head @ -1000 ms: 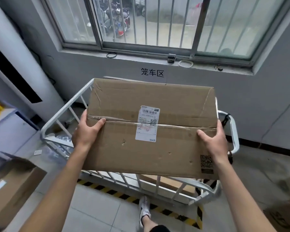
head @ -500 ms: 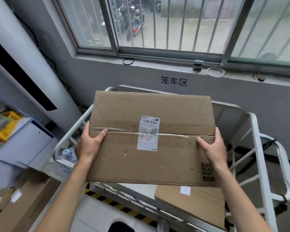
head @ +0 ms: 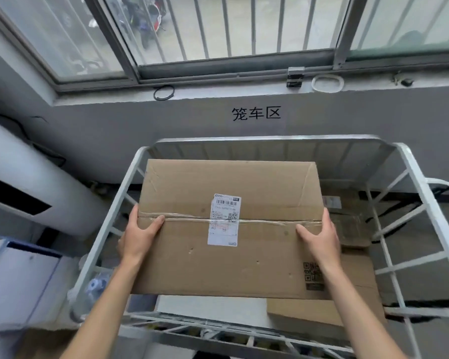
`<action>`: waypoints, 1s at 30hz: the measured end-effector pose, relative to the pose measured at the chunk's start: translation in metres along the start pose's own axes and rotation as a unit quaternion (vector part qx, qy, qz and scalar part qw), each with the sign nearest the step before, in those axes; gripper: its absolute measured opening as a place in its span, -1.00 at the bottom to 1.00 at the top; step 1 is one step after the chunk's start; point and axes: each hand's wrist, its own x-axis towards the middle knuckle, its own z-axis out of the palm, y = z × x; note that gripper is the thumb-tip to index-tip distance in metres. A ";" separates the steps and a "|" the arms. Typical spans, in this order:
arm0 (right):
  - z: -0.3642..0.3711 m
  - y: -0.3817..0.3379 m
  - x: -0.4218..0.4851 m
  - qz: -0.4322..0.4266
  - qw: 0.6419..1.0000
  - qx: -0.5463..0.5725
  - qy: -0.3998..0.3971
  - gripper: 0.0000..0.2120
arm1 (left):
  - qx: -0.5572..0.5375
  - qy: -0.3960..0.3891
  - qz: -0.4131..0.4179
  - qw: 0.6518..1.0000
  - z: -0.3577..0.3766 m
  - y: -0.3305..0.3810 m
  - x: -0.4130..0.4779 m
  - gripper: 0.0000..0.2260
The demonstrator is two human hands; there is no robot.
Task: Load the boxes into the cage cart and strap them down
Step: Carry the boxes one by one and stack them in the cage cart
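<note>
A: Your forearms now reach across the near rail [head: 192, 323] of the cage cart [head: 415, 174]. A second ago that rail lay beyond the load, so you have stepped in and carried it over.

B: Your left hand [head: 140, 237] clamps the left edge of the cardboard box [head: 187, 255], thumb laid over the tape seam. Your right hand [head: 319, 237] does the same on the right edge. Both are full of box; the fingers underneath are hidden.

A: The box hangs level inside the outline of the rails, shipping label [head: 224, 220] facing up, and it is not set down yet. Before, you held it out in front of the cart; now it is over the cart's inside.

B: Under its right near corner a second box [head: 322, 314] already lies in the cart. Behind that, a darker carton [head: 353, 226] lies towards the right side. I judge your free room to be on the left.

A: Mind your knuckles against the left rail [head: 106, 224] as you lower.

B: Beyond, the far rail [head: 270, 138] stands close to the grey wall with its painted characters [head: 256, 114], below the barred window [head: 218, 27]. Loading is under way and strapping has not begun. There is a dark band [head: 425, 304] along the right side; I cannot tell whether it is the strap.
</note>
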 end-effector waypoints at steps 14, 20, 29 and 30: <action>0.170 0.033 0.024 0.157 0.984 -0.086 0.022 -0.14 | 0.121 -0.195 -0.005 0.973 0.084 -0.111 0.182 -0.14; 0.229 0.089 0.037 0.207 0.972 -0.112 -0.007 -0.17 | 0.158 -0.221 -0.032 0.962 0.136 -0.182 0.205 -0.14; 0.332 0.166 0.124 0.159 0.981 -0.110 -0.021 -0.24 | 0.136 -0.212 -0.069 0.965 0.236 -0.280 0.267 -0.15; 0.343 0.174 0.137 0.144 0.984 -0.107 -0.021 -0.25 | 0.123 -0.211 -0.072 0.967 0.247 -0.290 0.276 -0.15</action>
